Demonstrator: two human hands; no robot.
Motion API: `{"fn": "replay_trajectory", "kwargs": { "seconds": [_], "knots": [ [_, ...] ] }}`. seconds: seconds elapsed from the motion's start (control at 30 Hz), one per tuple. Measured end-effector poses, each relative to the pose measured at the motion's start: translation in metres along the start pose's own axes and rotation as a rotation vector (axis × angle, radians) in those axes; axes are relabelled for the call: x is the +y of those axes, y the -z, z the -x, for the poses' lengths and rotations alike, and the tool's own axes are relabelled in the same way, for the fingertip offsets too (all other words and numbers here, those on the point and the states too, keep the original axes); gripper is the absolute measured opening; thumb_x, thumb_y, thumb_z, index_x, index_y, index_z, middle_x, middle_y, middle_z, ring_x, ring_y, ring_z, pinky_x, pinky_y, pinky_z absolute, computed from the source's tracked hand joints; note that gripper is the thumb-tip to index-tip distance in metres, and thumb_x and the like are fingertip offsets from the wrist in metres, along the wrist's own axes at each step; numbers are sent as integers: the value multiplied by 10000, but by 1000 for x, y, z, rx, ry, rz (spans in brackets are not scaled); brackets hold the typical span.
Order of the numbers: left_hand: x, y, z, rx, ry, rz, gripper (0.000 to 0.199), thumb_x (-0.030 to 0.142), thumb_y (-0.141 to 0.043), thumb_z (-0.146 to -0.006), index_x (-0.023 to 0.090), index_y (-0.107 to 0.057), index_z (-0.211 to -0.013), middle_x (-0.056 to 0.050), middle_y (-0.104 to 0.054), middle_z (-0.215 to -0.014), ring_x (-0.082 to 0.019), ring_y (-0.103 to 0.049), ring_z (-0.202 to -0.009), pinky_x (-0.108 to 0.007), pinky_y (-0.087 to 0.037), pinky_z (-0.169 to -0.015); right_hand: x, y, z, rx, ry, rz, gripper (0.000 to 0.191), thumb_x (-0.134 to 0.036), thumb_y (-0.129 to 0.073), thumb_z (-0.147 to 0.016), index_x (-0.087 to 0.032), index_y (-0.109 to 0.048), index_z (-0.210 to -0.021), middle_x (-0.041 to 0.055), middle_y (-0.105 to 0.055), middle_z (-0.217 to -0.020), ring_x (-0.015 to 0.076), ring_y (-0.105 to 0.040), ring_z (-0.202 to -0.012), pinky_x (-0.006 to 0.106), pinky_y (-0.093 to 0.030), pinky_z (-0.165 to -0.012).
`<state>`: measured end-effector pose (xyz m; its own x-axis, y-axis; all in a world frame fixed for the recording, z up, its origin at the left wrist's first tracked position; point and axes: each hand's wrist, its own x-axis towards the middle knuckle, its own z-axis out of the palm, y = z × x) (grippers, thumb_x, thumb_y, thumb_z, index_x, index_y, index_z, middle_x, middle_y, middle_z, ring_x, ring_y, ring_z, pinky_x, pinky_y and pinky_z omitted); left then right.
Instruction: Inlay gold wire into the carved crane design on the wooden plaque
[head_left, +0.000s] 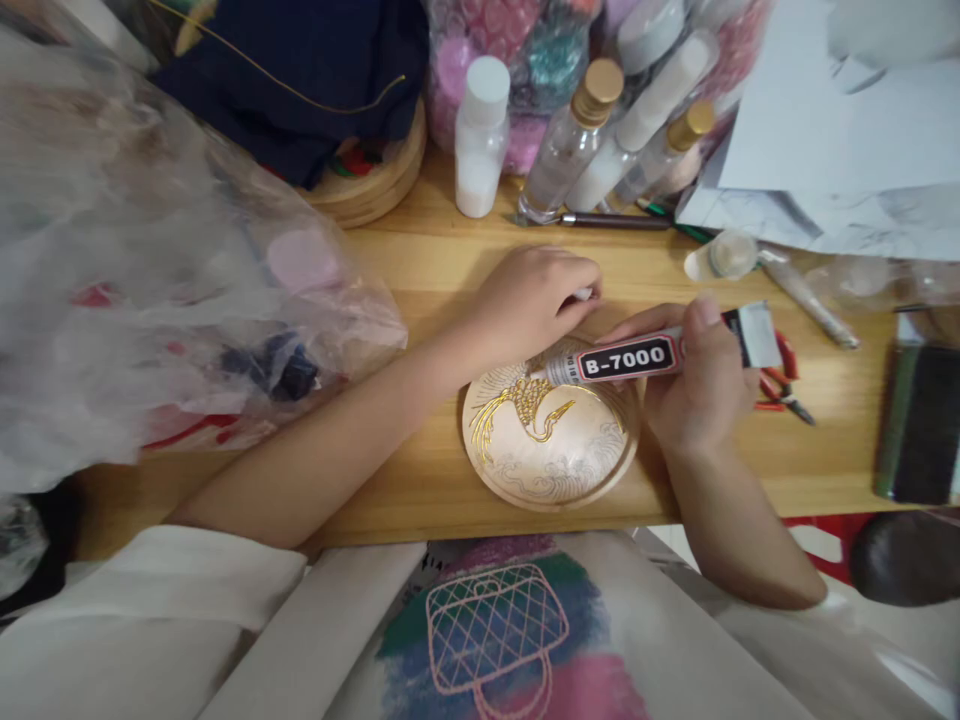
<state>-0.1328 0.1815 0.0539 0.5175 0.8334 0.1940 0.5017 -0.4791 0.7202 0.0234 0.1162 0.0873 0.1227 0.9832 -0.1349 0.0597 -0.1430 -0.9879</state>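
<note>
My left hand: curled round a white bit.
My right hand: pinching the tube, nozzle at the disc.
Disc: gold bird, on the table.

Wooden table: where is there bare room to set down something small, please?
Bare wood lies between the red-handled pliers and the dark rectangular object, and between the clear plastic bag, the white-capped bottle and the left hand. Crowded: the far side, with gold-capped bottles and white papers.
</note>
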Motion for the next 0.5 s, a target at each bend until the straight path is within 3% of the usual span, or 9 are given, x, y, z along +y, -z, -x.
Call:
{"fn": "replay_trajectory", "kwargs": {
  "seconds": [0.37, 0.5],
  "knots": [
    [-2, -2, 0, 22, -27, 11, 107, 181, -619, -914, 174, -724, -894, -41, -747, -900, -174, -679, -882, -330, -506, -850, 1, 1, 0, -15, 79, 49, 456, -611, -588, -871, -263, -772, -642, 18, -576, -466, 143, -529, -426, 300, -302, -361],
    [-2, -1, 0, 8, -27, 8, 102, 175, -620, -911, 170, -722, -901, -46, -745, -912, -180, -679, -901, -335, -508, -858, -6, -3, 2, 8, 74, 33, 461, -570, -576, -888, -246, -766, -621, 16, -610, -491, 136, -520, -421, 289, -358, -381]
  ]
}}
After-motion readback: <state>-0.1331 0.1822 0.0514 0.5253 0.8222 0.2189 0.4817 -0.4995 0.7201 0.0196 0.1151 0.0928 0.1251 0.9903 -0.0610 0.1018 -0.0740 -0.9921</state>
